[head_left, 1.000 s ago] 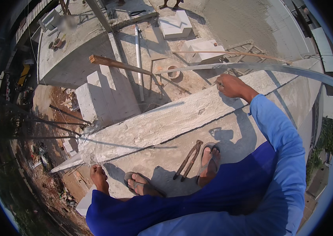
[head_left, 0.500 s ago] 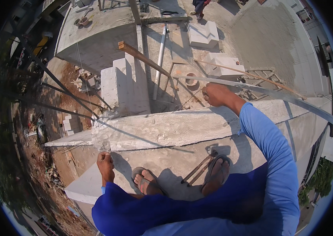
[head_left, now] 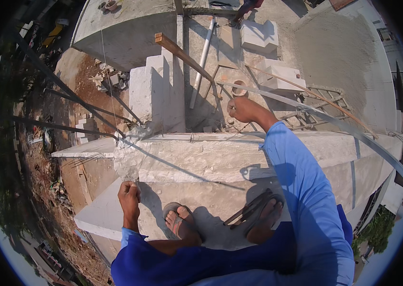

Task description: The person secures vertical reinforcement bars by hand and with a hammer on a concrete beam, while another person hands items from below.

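View from above of a person's two bare hands at a rough, pale concrete beam (head_left: pixel 187 152), which runs crosswise just ahead of the feet. The left hand (head_left: pixel 129 196) is beside the beam's crumbled left end, fingers curled and drawn together; the right hand (head_left: pixel 244 109), likewise curled, appears beyond the far edge. Whether either pinches something thin cannot be told.

Underfoot, a smooth grey ledge (head_left: pixel 211 193) carries the sandalled feet and, against the right one, a dark two-handled tool (head_left: pixel 245 213). The beam's upper surface is pitted and sunlit, crossed by a slanting shadow.

Beyond lies a dusty floor bearing a white pipe (head_left: pixel 202 62), a round bowl (head_left: pixel 244 84) and white blocks (head_left: pixel 259 38); a long metal bar (head_left: pixel 335 120) slants to the right. At upper right spreads a grey, mortar-like surface (head_left: pixel 335 62); at upper centre, another person's legs (head_left: pixel 246 10) show. To the left, rubble-strewn earth (head_left: pixel 53 181).
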`<control>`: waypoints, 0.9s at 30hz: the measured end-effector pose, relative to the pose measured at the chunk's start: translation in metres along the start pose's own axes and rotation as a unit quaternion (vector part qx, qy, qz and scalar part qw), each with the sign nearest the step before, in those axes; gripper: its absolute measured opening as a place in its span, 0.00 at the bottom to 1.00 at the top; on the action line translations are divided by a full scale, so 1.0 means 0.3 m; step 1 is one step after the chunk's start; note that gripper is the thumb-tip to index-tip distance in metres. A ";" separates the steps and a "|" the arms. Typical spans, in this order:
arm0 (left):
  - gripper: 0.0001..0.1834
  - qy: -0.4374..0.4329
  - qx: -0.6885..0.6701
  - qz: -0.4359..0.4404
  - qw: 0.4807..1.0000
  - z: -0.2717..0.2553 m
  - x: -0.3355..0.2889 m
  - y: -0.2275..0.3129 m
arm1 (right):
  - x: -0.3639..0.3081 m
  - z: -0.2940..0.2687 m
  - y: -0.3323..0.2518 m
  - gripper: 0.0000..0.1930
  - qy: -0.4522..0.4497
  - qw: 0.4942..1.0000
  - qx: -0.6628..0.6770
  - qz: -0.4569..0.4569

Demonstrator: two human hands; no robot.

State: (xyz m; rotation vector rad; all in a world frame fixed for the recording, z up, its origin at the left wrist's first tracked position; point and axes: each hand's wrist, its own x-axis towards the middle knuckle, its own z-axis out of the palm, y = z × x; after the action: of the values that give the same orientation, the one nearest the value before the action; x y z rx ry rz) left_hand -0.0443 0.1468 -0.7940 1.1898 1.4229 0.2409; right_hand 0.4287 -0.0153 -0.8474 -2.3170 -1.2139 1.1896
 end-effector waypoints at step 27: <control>0.03 -0.001 -0.004 -0.012 1.000 0.009 0.037 -0.041 | 0.033 -0.018 0.180 0.14 -0.064 0.995 -0.014 0.072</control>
State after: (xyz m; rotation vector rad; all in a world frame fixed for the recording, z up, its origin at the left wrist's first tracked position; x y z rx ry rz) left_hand -0.0457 0.1482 -0.8106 1.1657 1.4335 0.2277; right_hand 0.4661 -0.0401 -0.8796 -2.4153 -1.1271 1.3983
